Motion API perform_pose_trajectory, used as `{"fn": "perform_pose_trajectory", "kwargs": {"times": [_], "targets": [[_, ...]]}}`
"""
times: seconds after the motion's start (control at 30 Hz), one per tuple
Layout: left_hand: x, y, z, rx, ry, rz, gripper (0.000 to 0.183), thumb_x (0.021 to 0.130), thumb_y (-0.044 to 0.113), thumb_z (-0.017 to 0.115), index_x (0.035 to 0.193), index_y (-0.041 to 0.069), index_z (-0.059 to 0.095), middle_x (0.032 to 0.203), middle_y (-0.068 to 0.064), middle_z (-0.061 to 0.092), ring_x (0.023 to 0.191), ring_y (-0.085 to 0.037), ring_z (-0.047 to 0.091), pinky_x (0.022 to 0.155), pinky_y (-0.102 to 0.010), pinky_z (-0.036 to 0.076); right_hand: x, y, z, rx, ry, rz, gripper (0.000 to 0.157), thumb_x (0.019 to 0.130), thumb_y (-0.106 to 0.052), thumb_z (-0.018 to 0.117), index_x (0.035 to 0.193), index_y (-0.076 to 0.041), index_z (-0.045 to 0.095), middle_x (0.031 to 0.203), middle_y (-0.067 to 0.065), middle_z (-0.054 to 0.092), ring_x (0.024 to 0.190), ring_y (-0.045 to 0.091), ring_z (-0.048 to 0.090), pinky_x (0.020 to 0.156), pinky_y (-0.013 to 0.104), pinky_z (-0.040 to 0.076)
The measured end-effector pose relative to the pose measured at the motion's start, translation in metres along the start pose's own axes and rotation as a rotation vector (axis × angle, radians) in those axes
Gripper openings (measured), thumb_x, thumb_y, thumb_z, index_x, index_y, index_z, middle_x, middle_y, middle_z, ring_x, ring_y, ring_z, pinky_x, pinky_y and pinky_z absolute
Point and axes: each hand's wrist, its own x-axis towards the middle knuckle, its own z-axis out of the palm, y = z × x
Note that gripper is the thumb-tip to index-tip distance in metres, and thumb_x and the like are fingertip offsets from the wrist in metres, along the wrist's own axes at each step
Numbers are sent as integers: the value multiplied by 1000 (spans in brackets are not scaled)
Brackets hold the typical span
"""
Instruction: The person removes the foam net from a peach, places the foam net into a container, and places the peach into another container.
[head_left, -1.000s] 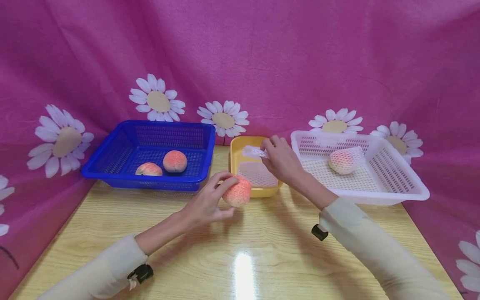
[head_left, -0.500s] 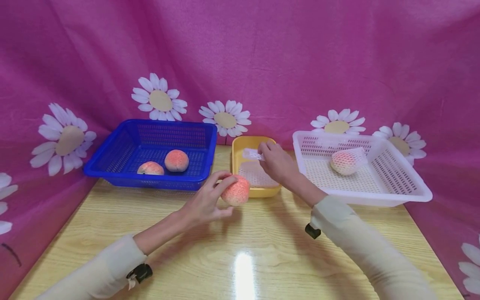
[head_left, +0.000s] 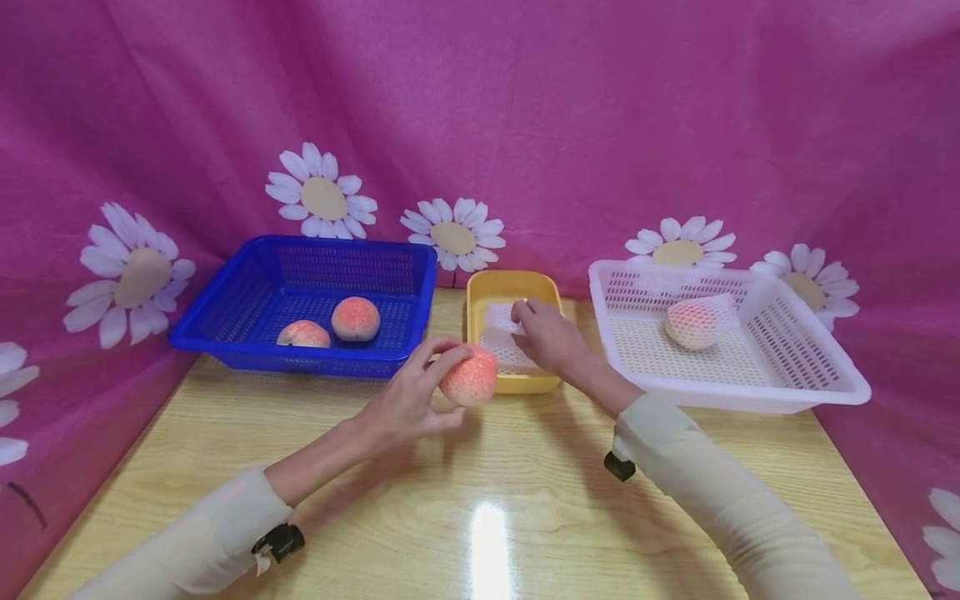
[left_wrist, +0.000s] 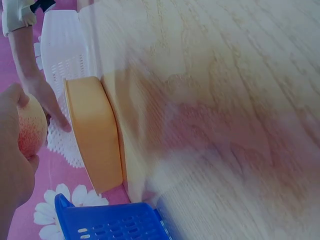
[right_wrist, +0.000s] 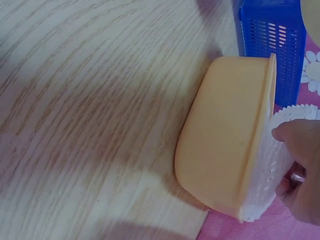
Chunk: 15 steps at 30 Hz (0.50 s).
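Note:
In the head view, my left hand holds a peach between thumb and fingers, above the table just in front of the yellow tub. My right hand reaches over that tub and pinches a white foam fruit net. More white netting lies in the tub below it. The right wrist view has the net spread past the tub's rim, with my right hand at its edge. Two peaches, one of them this peach, sit in the blue basket.
Right of the tub stands a white basket, holding one peach sleeved in netting. A purple flowered cloth hangs behind the wooden table. The blue basket is left of the tub.
My right hand has moved a little left and down with the net, closer to the netting in the tub. The left hand stays nearly in place, still holding the peach.

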Motion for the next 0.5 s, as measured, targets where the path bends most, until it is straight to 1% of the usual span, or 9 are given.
{"fn": "perform_pose_trajectory", "kwargs": {"times": [0.13,0.27,0.5], "targets": [[0,-2,-4,-9,16,-11,73,69,9,85,134,8,52,132,-17,47,116,-32,54,93,-40,53,-3,0,2,3,-32,-12,24,86,-7,75,101,1,57,92,16,58,78,34,58,69,45,53],[1,-4,-10,6,39,-33,72,68,8,85,133,6,54,132,-19,47,115,-33,55,93,-41,52,-6,-1,4,18,-63,0,25,88,-11,74,102,0,57,93,16,59,80,35,58,72,46,53],[4,-11,-23,53,84,-60,72,67,7,88,130,3,55,131,-19,47,117,-33,53,91,-42,53,-8,-1,7,58,-135,79,28,90,-21,69,106,-1,58,97,15,59,83,36,58,76,47,52]]}}
